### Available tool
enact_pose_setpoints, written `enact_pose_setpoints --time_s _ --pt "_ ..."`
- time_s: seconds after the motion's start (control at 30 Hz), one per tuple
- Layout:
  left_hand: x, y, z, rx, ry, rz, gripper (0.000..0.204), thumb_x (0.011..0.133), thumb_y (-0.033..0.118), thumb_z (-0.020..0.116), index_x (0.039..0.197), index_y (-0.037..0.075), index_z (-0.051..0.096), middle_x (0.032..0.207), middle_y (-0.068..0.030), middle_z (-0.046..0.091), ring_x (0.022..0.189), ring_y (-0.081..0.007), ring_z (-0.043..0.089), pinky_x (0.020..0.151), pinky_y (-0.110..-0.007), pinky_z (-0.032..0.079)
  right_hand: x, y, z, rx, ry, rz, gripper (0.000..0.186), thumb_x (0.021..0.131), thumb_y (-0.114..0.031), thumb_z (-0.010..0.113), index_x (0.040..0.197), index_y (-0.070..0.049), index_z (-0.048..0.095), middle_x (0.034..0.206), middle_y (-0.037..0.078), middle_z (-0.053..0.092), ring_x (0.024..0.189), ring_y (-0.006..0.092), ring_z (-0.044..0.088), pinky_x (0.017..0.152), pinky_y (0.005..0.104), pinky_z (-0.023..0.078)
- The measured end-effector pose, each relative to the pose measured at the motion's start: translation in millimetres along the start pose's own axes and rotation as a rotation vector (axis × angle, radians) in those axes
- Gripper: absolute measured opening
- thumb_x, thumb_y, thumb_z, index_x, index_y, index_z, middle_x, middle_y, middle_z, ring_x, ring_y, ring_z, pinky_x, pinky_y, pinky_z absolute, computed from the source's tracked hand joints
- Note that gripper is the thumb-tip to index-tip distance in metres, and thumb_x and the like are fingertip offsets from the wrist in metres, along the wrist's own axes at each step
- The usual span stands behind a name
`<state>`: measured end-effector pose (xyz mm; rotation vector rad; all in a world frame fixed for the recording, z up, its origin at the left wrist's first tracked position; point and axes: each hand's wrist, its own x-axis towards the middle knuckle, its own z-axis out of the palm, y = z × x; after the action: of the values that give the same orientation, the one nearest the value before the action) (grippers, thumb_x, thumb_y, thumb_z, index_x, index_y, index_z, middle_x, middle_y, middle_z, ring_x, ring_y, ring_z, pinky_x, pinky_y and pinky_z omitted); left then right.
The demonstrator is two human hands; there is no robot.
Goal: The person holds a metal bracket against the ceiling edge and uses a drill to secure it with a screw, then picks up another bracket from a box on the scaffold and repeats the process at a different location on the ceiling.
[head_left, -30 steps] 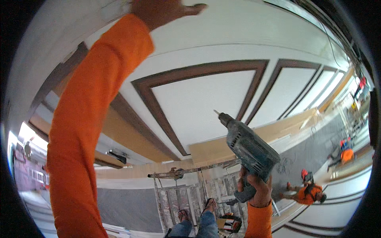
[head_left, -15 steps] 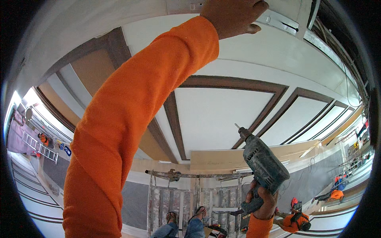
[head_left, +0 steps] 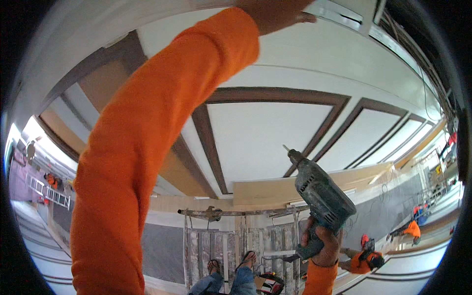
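Observation:
My right hand (head_left: 325, 242) grips a worn dark green power drill (head_left: 322, 194) by its handle. The drill points up and to the left, and its thin bit (head_left: 286, 147) is clear of the wall. My left arm, in an orange sleeve, reaches to the top of the view. There my left hand (head_left: 280, 14) lies near a light metal plate (head_left: 339, 14) with a dark slot, on the white upper wall. One digit is stretched out; the upper fingers are cut off by the frame. I cannot tell whether the hand touches the plate.
My sandalled feet stand on a paint-stained slatted platform (head_left: 204, 250) with a rail (head_left: 246, 213) along its wall side. An open container of tools (head_left: 269, 283) sits beside them. People in orange work below right (head_left: 361, 263) and far left. Cables (head_left: 418, 54) run at upper right.
My left hand has moved slightly up and left, partly leaving the view. The drill has shifted slightly left and up in the picture, as has the wall. My right hand keeps its grip.

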<state>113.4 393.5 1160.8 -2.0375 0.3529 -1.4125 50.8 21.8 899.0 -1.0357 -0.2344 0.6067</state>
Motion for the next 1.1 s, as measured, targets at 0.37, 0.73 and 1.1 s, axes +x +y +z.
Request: enact_pose_setpoints --time_s 0.37,0.73,1.1 --pt "-2 14 -12 0.041 -0.122 0.022 0.069 0.069 0.035 0.083 0.122 0.003 0.054 0.122 -0.0167 0.053 0.114 -0.0337 0.051 0.100 -0.048 0.041 -8 8 -8 0.109 -0.072 0.014 0.046 0.078 -0.008 0.073 0.121 0.000 0.056 0.093 0.012 0.065 0.061 0.0196 0.062 0.051 0.0314 0.051" --pt "7 -2 -12 -0.124 -0.046 0.179 0.061 0.073 0.025 0.075 0.124 0.002 0.053 0.119 -0.0222 0.055 0.111 -0.0400 0.052 0.102 -0.052 0.038 -13 -12 5 0.125 -0.034 -0.087 0.043 0.077 -0.009 0.074 0.116 0.002 0.058 0.091 0.012 0.066 0.062 0.0185 0.063 0.051 0.0305 0.052" --pt "13 -25 -12 0.002 -0.134 0.210 0.034 0.092 0.020 0.062 0.126 0.013 0.058 0.121 -0.0058 0.060 0.117 -0.0273 0.054 0.104 -0.045 0.038 -7 -129 55 0.005 -0.104 -0.461 0.043 0.078 -0.005 0.073 0.117 0.003 0.058 0.091 0.014 0.066 0.060 0.0179 0.063 0.049 0.0280 0.051"
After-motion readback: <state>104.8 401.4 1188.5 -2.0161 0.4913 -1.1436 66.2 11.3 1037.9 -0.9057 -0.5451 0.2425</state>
